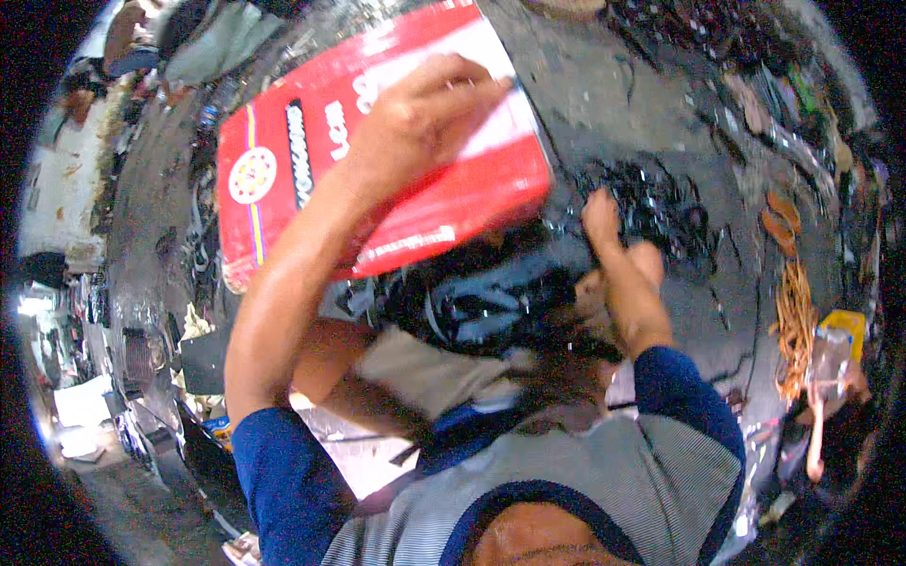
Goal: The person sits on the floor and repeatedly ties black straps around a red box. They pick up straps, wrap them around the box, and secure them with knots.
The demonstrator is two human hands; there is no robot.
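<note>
A large red box (462,208) with a white band and a round emblem lies tilted in front of me. My left hand (429,113) reaches across its top, its fingers curled at the far right edge and closed there. To the right, my right hand (604,222) is lowered among a heap of shiny black pieces (661,208). Its fingers look closed, but blur hides what they hold. More black glossy items (500,292) lie under the near side of the box, close to my legs. Their kind cannot be made out.
On the right lie a bundle of tan strips (795,321), a yellow item (843,328) and a clear plastic container (830,363). Dark clutter (727,38) fills the far right. The grey floor (613,104) shows beyond the box. White sheets (83,406) lie at the left.
</note>
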